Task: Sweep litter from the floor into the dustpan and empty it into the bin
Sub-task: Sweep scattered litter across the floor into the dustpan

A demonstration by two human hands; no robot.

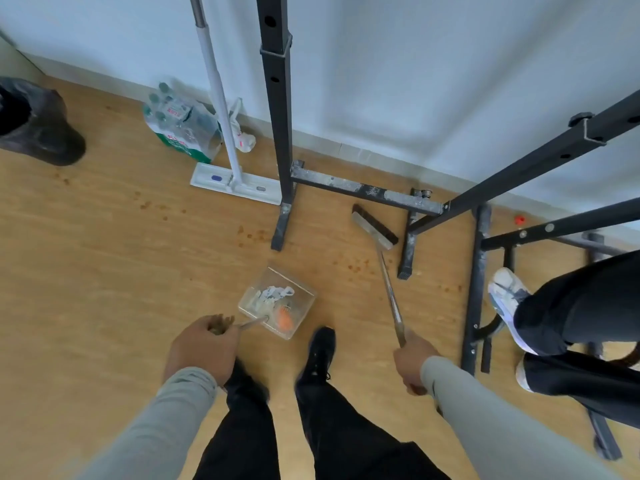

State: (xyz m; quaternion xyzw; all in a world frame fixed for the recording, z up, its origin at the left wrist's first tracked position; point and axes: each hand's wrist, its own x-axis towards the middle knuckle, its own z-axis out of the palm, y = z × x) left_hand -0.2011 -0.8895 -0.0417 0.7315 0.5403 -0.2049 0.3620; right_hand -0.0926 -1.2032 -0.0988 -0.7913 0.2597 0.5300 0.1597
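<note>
Clear dustpan (277, 301) with white scraps and 1 orange piece inside is gripped by left hand (201, 348). Broom (375, 230) handle is clutched by right hand (414, 363). Black-bagged bin (38, 123) is seen far left.

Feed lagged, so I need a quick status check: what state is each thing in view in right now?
Dustpan: loaded with white scraps and an orange piece.
Left hand: grips the dustpan handle.
Broom: head near the black frame.
Right hand: grips the broom handle.
Bin: lined with a black bag, far left.
Mop: stands by the wall, unused.
</note>
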